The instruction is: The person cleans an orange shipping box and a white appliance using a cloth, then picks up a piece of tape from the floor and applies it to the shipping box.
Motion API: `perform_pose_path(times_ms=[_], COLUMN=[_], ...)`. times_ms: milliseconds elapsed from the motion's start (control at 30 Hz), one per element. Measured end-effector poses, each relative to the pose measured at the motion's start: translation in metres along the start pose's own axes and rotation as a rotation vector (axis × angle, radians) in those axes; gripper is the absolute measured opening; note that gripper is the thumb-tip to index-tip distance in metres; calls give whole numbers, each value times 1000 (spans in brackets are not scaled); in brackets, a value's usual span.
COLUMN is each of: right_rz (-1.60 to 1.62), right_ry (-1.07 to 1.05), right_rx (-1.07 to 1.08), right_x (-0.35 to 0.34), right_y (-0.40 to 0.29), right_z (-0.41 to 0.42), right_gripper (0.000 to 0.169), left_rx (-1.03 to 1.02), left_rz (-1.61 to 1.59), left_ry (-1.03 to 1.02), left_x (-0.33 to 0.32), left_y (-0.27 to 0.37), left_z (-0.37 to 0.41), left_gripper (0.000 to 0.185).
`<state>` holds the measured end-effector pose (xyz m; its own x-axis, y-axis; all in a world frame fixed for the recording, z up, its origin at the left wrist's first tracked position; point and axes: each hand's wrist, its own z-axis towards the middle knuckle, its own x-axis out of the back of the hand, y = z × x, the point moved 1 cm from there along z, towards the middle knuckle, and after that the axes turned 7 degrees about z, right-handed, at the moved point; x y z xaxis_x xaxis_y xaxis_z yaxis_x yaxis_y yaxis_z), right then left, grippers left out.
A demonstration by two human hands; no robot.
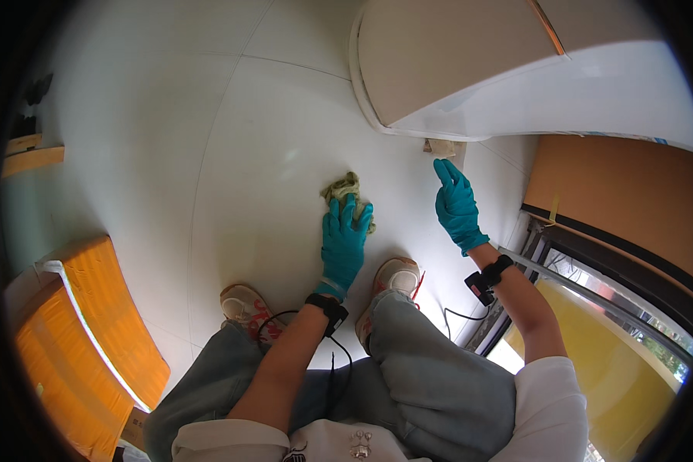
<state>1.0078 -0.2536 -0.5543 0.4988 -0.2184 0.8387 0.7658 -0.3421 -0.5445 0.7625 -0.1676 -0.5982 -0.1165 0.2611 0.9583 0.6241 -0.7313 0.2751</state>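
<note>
My left hand (344,239), in a teal rubber glove, presses a crumpled olive-green cloth (346,186) against the pale tiled floor (265,144). Its fingers are spread over the cloth, part of which sticks out ahead of them and to the right. To the right, my right hand (457,202) wears a matching glove and is raised, with its fingers close together and partly bent. Just beyond those fingertips, a small beige crumpled piece (442,148) lies at the base of a white curved cabinet or appliance (468,81). Whether the right hand holds anything small cannot be seen.
Orange-wrapped packages (86,341) stand at lower left, and a wooden piece (37,160) lies at the far left. A brown board (612,196) and a dark-framed window (606,277) line the right side. My sneakers (397,276) are planted just behind the cloth.
</note>
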Motion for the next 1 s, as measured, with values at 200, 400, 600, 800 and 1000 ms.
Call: perform_pose_path(times_ms=[200, 400, 600, 800, 1000], right_rz=[118, 265, 257, 148, 314], right_ry=[-45, -220, -388, -394, -253], right_rx=[8, -195, -287, -281, -424], right_x=[12, 8, 11, 11, 19], right_y=[-13, 3, 17, 25, 36], right_z=[-15, -50, -88, -73, -78], right_gripper=[56, 46, 43, 31, 25], left_rx=[396, 411, 274, 418, 519], left_rz=[-633, -746, -818, -1172, -1833], left_ry=[524, 258, 466, 234, 779], left_x=[11, 2, -23, -38, 41], left_y=[-63, -82, -29, 35, 23], left_z=[160, 295, 215, 128, 168], left_gripper=[34, 43, 52, 36, 37])
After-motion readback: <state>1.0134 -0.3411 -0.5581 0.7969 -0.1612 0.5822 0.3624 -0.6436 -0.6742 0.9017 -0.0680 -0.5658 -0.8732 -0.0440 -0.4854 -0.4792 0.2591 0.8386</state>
